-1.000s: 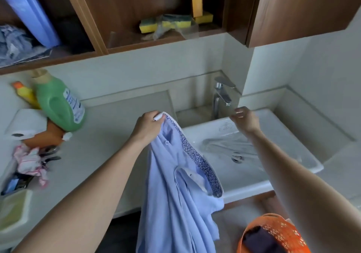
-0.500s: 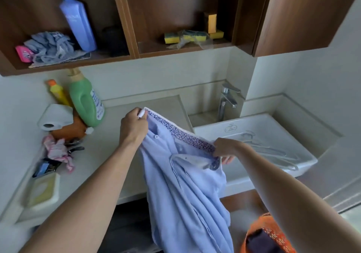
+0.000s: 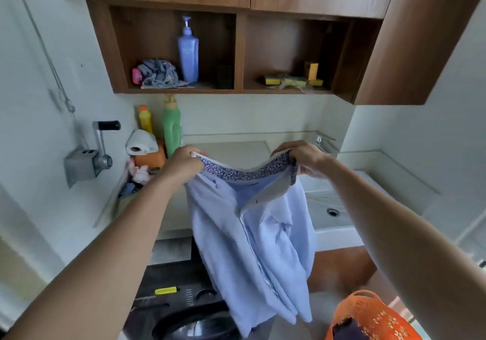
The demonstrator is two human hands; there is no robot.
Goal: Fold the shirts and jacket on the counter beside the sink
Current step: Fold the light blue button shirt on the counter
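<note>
— Where is the shirt?
— The pale blue shirt [image 3: 252,234] hangs in the air in front of the counter [image 3: 236,150]. The person holds it up by the collar [image 3: 244,172], whose patterned inner band faces the camera. Its lower part drapes down in front of a dark washing machine [image 3: 178,310].

— And the hands?
— The left hand [image 3: 184,162] grips the collar's left end, fingers curled round the cloth. The right hand [image 3: 302,159] pinches the right end in the same way. The collar sags a little between them.

— What lies around?
— The sink [image 3: 334,234] sits to the right of the counter, with its tap [image 3: 324,142] just behind the right hand. At the counter's left end stand a green bottle [image 3: 171,126], a yellow bottle [image 3: 145,119] and a paper roll [image 3: 140,142]. An orange basket [image 3: 373,316] holding something dark is at lower right. A blue pump bottle [image 3: 188,50] stands on the open shelf above.
</note>
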